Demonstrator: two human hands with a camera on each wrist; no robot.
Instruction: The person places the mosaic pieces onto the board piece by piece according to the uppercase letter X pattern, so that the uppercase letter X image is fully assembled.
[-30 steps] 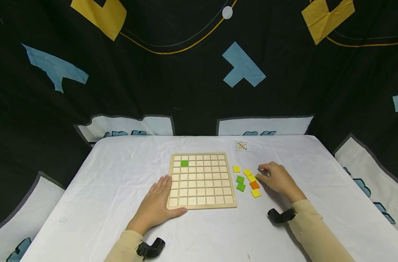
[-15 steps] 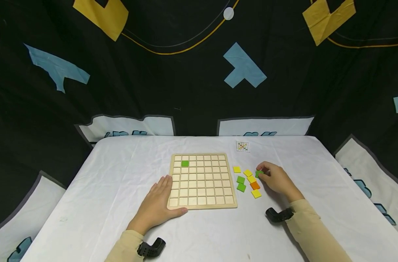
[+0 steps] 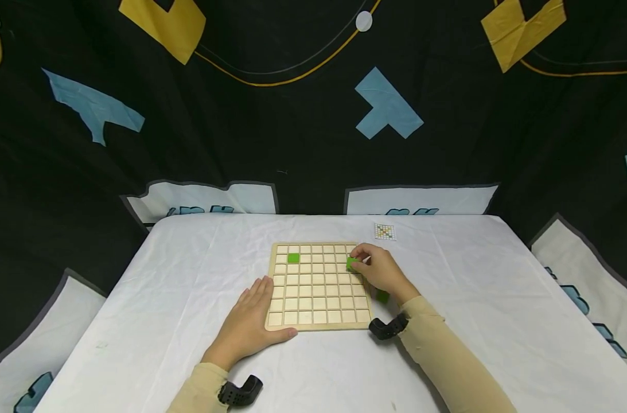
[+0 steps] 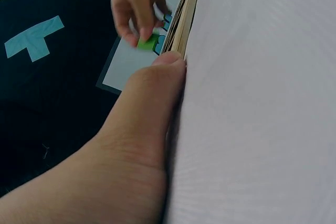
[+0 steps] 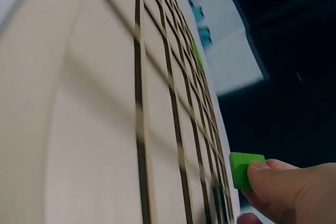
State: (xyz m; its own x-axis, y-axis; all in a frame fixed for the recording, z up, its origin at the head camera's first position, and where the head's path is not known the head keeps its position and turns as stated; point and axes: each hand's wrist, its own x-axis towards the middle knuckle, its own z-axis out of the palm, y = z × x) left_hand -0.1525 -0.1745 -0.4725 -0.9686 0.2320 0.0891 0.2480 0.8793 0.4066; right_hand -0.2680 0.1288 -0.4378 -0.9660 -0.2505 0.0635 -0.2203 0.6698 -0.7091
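A wooden grid board (image 3: pixel 318 327) lies on the white tabletop, with one green tile (image 3: pixel 293 258) in a cell near its far left corner. Along the board's left edge rests my left hand (image 3: pixel 248 324), fingers straight, its thumb against the front edge. My right hand (image 3: pixel 382 271) is over the board's right side and pinches another green tile (image 5: pixel 241 169) between thumb and fingers. In the right wrist view that tile is held close over the grid. Part of a further green tile (image 3: pixel 382 296) shows below the right hand, which hides the other loose tiles.
A small card (image 3: pixel 385 232) printed with a coloured grid lies beyond the board's far right corner. Each wrist wears a black camera mount. Past the table's far edge hangs a black curtain (image 3: pixel 313 143) with yellow and blue shapes.
My right hand has picked up a green tile from the loose tiles at the right and carried it left over the board. The left hand has stayed at the board's edge.
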